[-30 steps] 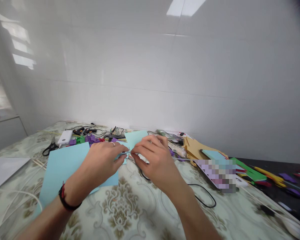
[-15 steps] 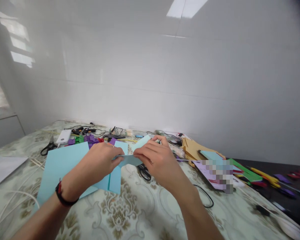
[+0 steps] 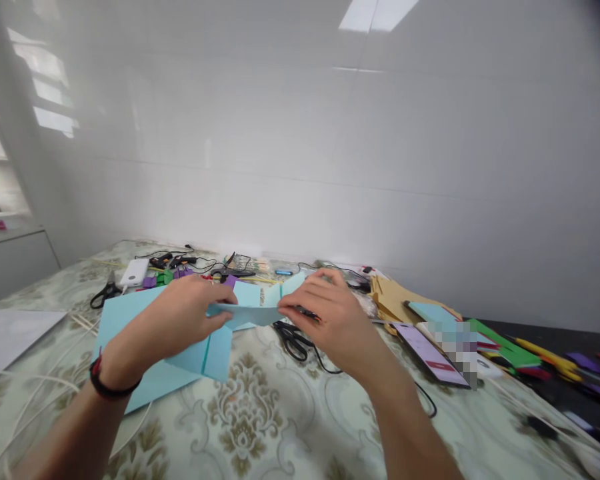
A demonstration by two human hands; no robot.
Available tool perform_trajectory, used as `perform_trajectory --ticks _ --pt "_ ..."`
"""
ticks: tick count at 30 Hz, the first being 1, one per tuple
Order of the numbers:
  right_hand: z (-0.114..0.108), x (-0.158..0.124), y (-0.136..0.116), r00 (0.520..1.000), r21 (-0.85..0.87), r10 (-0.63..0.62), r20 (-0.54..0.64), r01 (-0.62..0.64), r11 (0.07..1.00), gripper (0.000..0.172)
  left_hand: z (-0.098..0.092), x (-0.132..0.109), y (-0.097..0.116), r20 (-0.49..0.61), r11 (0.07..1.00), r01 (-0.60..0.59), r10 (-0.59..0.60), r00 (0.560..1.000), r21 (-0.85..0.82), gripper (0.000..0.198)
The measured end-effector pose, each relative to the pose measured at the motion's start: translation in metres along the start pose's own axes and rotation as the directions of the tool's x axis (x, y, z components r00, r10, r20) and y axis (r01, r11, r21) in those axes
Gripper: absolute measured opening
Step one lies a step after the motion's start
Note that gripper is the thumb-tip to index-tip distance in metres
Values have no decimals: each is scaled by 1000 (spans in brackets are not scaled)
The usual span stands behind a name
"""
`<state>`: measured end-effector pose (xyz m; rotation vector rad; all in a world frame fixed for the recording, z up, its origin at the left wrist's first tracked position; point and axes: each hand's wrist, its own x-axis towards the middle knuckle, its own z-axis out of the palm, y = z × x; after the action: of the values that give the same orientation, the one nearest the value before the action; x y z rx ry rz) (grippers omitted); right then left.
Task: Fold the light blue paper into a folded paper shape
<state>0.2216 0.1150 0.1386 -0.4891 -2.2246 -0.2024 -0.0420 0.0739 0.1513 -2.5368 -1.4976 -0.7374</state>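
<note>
Head view: left hand (image 3: 195, 308) fingers pinch one side of the light-blue paper (image 3: 255, 317), right hand (image 3: 329, 312) fingers pinch the other. Paper's held up between them, above the surface (image 3: 285, 420); two-sided grip probably keeps it taut. Larger blue sheet (image 3: 123, 320) lies below left hand. Black scissors (image 3: 293, 341) near right hand, presumably for easy reach.
</note>
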Motion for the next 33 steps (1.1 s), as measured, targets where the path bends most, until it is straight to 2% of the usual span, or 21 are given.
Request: perform_trajectory --ticks 2,6,9,14,20,24,27,29,31,33 --pt "3 1 -4 1000 4 -19 24 19 1000 10 4 1 7 22 1000 6 -6 1000 -18 21" --pt "3 3 -10 1000 19 -16 22 16 1000 9 9 4 19 51 999 10 -8 999 -35 16" --pt "-3 4 -10 1000 35 -1 -9 1 999 4 5 5 18 17 996 16 -14 1000 -85 17" --pt "-7 4 -9 999 48 -3 -35 5 999 10 1 5 20 13 984 -2 4 1000 -178 16" --pt "-5 5 -12 999 87 10 -47 -6 996 13 8 5 24 -45 974 -124 117 992 -188 20" --pt "-3 5 -14 998 140 57 16 -58 988 8 12 6 27 -76 968 -178 166 983 -180 24" --pt "-3 5 -13 998 165 55 38 -60 985 8 10 6 31 -33 967 -121 116 993 -226 22" --pt "-5 4 -10 998 152 62 7 -63 986 10 4 5 28 19 960 -61 69 997 -273 22" --pt "-9 4 -5 994 135 101 -43 -95 986 11 -5 3 19 49 951 3 13 999 -308 29" --pt "-14 2 0 982 132 156 -108 -141 981 11 -14 0 6 44 942 115 -107 993 -314 36"
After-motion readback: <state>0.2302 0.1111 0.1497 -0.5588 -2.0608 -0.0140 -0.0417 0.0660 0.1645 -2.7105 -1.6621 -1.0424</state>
